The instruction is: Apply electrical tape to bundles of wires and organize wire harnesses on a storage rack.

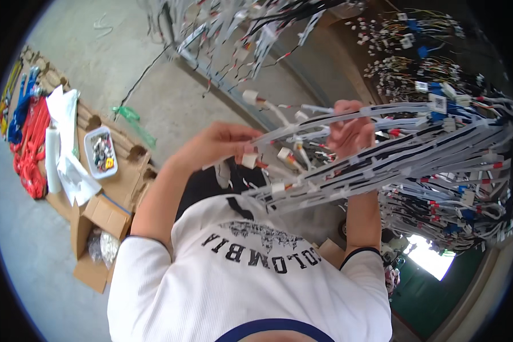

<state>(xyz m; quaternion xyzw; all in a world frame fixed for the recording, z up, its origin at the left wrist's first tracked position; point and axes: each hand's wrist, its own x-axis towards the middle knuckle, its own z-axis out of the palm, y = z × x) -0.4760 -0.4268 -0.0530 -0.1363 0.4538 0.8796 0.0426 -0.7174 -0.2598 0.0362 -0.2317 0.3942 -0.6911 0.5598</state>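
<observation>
While our left hand (225, 142) pinches a wire bunch (299, 125) and our right hand (351, 131) curls by it, grip hard to tell, we might snag white plugs (249, 160) near our left fingers (242, 133), since other wires (347, 174) crowd close.

Hands: two are counted, left hand (219, 143) and right hand (352, 132). White connectors (248, 160): at least four are counted near the left fingers (242, 133). Cables (347, 171): many are seen between and beyond the fingers of both; an exact count is prevented by overlap. Well apart, leftward of the left fingers, are listed: tub (105, 172), one; carton (89, 277), one; bags (109, 249) within it, two; green film (134, 119), one; red bundle (33, 151), one.
</observation>
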